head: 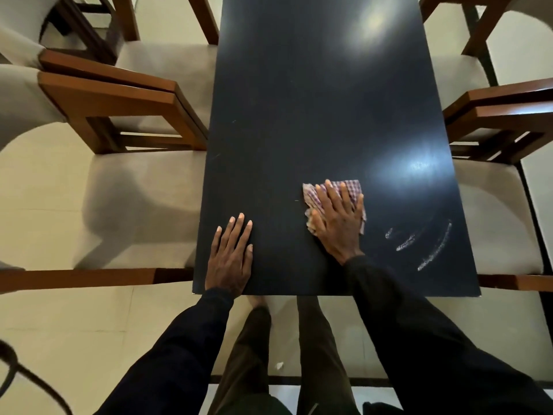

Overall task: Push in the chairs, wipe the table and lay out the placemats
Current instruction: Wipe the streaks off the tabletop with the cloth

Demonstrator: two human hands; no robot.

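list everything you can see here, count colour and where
dark rectangular table: one, near-black and glossy, centre, running away from the person
checked cloth: one, purple and white, on the table's near right part, under the right hand
streak marks: a few, whitish arcs, on the table right of the cloth
wooden chairs with beige cushions: four in part view, brown frames; two on the left, two on the right, seats reaching the table's edges
tiled floor: pale cream, all around
small white scrap: one, on the floor between the legs
left hand: flat on the table near its front left corner, empty
right hand: flat, pressing on the cloth
sleeves: two, dark
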